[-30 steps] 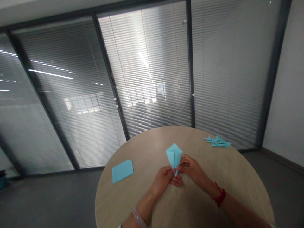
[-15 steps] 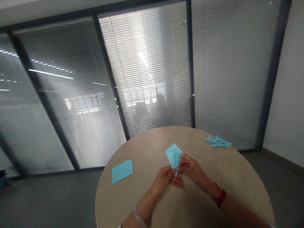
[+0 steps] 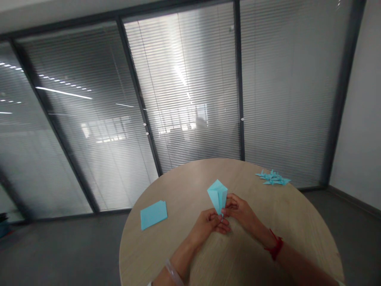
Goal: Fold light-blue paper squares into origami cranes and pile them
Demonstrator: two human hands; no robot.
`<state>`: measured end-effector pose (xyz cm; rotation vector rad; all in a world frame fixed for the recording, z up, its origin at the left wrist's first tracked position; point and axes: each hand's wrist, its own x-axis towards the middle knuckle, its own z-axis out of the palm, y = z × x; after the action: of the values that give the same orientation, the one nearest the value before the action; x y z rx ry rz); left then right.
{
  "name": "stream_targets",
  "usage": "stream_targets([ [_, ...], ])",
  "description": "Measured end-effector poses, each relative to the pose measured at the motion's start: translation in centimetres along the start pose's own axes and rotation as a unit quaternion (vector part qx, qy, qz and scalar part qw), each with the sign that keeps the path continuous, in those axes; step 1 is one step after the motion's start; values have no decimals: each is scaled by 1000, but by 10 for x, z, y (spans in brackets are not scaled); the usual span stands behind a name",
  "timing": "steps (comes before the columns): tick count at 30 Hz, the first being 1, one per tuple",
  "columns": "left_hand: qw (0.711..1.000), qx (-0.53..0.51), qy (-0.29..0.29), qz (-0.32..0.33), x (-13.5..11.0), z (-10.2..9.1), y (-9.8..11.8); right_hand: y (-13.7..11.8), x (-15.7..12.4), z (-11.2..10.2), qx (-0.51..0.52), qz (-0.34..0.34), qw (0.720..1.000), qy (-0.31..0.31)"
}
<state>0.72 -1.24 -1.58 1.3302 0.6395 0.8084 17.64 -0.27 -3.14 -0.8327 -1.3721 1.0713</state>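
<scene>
A light blue folded paper kite shape lies near the middle of the round wooden table, its narrow tip pointing toward me. My left hand pinches that tip from the left with closed fingers. My right hand has its fingers curled on the paper's right edge. A red string is tied round my right wrist and a pale band sits on my left wrist.
A stack of flat light blue paper sheets rests at the table's left. Several folded blue paper figures lie at the far right rim. Glass partitions with blinds stand behind the table, and grey floor surrounds it.
The paper's right side has narrowed slightly under my right fingers. My left fingers have shifted a little at the tip. Nothing else moved.
</scene>
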Motion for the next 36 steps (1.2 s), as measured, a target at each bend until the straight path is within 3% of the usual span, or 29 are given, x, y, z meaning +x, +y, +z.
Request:
stream_targets([
  [21,1000,4,4,-8,4,-4,-9,3,0,-2,-15,-6,1000,-2],
  [30,1000,24,-11,-15,1,-1,-3,2,0,-2,-33,-9,999,5],
  [36,998,61,25,-13,4,0,-6,1,-1,-1,-36,-5,999,-4],
])
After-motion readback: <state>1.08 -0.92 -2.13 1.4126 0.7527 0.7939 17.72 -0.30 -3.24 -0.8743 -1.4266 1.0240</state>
